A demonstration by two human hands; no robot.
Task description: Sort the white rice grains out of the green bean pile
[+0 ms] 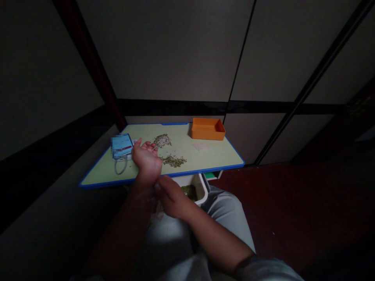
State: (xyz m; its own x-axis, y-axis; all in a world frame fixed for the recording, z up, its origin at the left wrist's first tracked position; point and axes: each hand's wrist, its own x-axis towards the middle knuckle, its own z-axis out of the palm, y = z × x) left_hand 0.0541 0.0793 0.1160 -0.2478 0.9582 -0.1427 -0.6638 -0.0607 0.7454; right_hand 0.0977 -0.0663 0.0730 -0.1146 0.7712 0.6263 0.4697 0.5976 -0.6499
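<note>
My left hand (147, 155) is turned palm up over the left part of the table, its fingers loosely curled and apart, with nothing visible in it. Just beyond its fingertips lies a patch of small greenish bits (162, 140), and a second pile of the bits (173, 160) is to its right. My right hand (170, 196) is at my left forearm, its thumb against the arm; its other fingers are hidden. Under the table edge, a white bin (202, 191) on my lap holds more of the greenish material (190, 192).
An orange tray (208, 134) stands at the back right of the blue-edged table (216, 156). A thin clear piece of plastic (202, 147) lies before it. At the left are a device with a lit screen (123, 145) and a grey cable loop (120, 167). Cabinet panels (175, 54) rise behind.
</note>
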